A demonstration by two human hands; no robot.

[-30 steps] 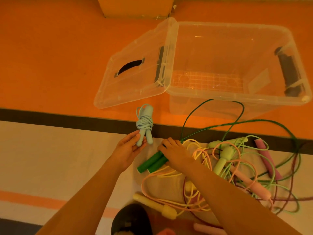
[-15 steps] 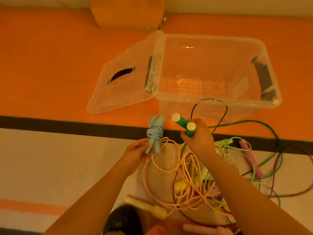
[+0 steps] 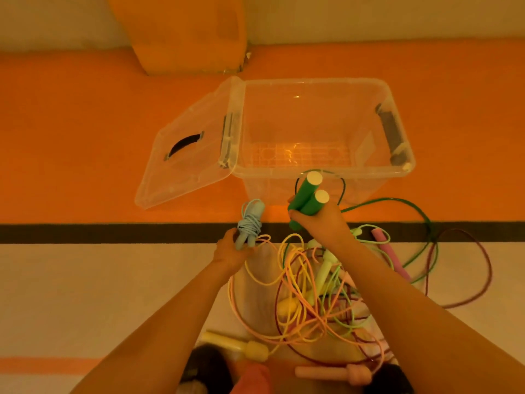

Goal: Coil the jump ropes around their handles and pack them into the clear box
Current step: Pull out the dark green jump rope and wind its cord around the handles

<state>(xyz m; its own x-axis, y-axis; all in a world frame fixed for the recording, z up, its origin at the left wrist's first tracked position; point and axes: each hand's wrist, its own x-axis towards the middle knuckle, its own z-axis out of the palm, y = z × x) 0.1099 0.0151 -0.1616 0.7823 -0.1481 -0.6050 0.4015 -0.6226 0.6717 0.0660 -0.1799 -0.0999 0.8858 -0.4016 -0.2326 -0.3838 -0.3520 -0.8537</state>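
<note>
- Plainly empty, the clear box (image 3: 270, 174) stands open on the orange floor (image 3: 85, 137), its lid (image 3: 187, 166) hinged off to the left; packing seems not yet begun.
- Nearer the person, a tangle of loose ropes (image 3: 312, 294) lies uncoiled.
- Right hand (image 3: 321, 223) clenches both green handles (image 3: 308, 200) upright before the box; their green cord (image 3: 420, 214) trails loose to the right, so winding it round them looks next.
- Left hand (image 3: 231, 251) grips the blue rope (image 3: 250, 223), already coiled about its handles, ready to drop in.

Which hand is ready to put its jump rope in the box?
Probably the left hand: its blue rope is already coiled. The right hand holds green handles whose cord trails loose.
</note>
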